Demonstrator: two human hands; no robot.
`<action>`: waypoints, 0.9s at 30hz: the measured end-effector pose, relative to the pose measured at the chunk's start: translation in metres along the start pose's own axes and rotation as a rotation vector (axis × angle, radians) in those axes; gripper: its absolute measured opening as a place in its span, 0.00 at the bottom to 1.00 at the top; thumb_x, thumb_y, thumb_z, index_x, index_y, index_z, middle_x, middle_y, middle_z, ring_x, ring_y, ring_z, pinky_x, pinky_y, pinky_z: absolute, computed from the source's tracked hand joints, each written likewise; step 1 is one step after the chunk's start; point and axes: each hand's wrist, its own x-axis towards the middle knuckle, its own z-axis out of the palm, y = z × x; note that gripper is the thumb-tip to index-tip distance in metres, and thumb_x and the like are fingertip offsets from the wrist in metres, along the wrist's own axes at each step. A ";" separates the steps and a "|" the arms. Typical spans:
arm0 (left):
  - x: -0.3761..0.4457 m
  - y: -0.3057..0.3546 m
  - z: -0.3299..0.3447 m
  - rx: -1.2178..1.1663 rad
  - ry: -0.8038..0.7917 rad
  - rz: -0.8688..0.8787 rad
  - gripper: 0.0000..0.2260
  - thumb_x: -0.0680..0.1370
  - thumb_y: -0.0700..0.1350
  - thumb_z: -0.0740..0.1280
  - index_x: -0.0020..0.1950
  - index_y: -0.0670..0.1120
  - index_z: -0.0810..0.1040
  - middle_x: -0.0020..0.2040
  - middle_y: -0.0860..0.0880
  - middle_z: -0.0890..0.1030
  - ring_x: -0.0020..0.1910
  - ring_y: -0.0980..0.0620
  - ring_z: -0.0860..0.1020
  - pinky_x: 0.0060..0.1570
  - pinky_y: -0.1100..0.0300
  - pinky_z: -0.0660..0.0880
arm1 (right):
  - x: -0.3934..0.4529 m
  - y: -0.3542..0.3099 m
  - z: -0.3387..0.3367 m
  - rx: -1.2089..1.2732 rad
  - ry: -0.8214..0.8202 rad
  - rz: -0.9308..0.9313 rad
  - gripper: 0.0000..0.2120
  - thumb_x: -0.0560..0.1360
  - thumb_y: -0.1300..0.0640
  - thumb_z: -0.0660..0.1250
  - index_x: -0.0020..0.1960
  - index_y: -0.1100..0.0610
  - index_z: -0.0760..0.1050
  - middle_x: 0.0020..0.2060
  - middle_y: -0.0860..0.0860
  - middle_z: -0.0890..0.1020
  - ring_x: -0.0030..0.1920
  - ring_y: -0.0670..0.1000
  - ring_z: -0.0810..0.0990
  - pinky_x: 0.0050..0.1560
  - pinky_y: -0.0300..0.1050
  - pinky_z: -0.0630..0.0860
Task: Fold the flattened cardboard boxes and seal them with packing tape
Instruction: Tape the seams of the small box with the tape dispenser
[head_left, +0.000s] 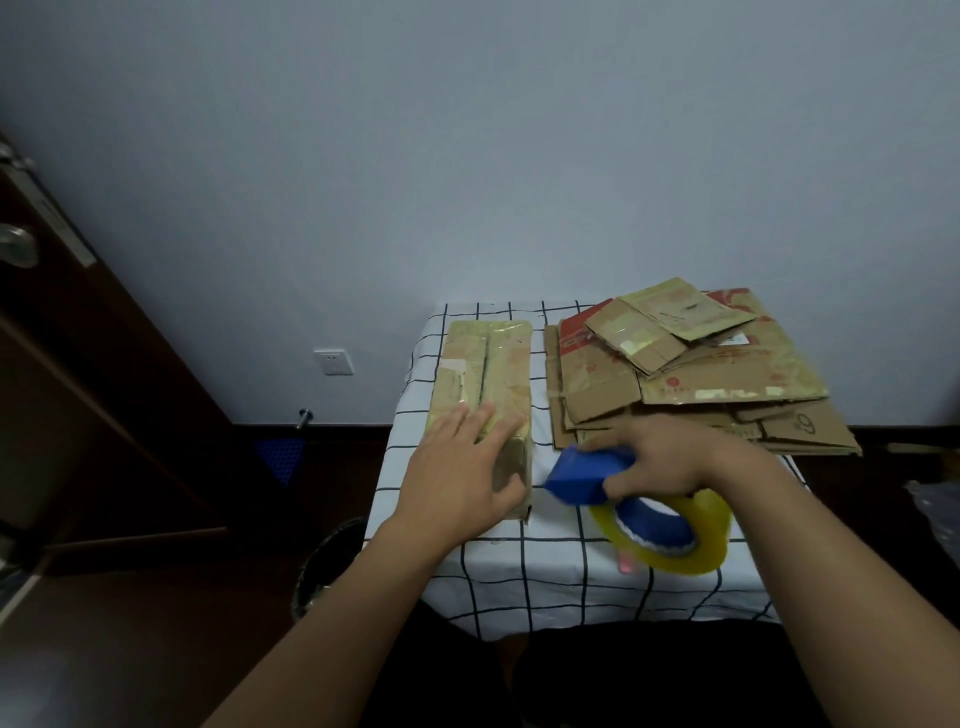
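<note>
A long folded cardboard box, covered in shiny tape, lies on the left half of the table. My left hand presses flat on its near end, fingers straight and thumb against the end face. My right hand grips a blue tape dispenser just right of the box's near corner. A roll of clear yellowish packing tape sits on the dispenser, under my wrist. A pile of flattened cardboard boxes fills the table's right half.
The small table carries a white cloth with a black grid and stands against a pale wall. A dark wooden door is at the left. A round bin stands on the floor by the table's left edge.
</note>
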 end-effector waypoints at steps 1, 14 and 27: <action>0.000 0.001 0.001 -0.002 0.006 -0.010 0.30 0.77 0.63 0.59 0.78 0.59 0.55 0.80 0.51 0.56 0.79 0.47 0.52 0.76 0.51 0.51 | -0.006 0.004 -0.004 0.045 0.085 0.010 0.31 0.73 0.43 0.69 0.74 0.37 0.65 0.61 0.46 0.73 0.55 0.49 0.74 0.53 0.45 0.73; 0.021 0.028 0.027 -0.015 0.350 -0.196 0.13 0.76 0.57 0.64 0.49 0.47 0.77 0.50 0.46 0.82 0.54 0.41 0.78 0.56 0.46 0.73 | -0.016 -0.042 -0.043 0.550 0.871 -0.153 0.34 0.72 0.48 0.73 0.74 0.38 0.64 0.63 0.42 0.73 0.59 0.48 0.75 0.56 0.47 0.75; 0.015 0.023 0.035 0.017 0.321 -0.183 0.20 0.71 0.56 0.70 0.55 0.43 0.79 0.56 0.44 0.82 0.61 0.40 0.77 0.61 0.46 0.74 | 0.029 -0.071 -0.044 0.585 0.907 -0.129 0.33 0.73 0.44 0.69 0.75 0.42 0.63 0.63 0.49 0.74 0.59 0.51 0.75 0.59 0.54 0.76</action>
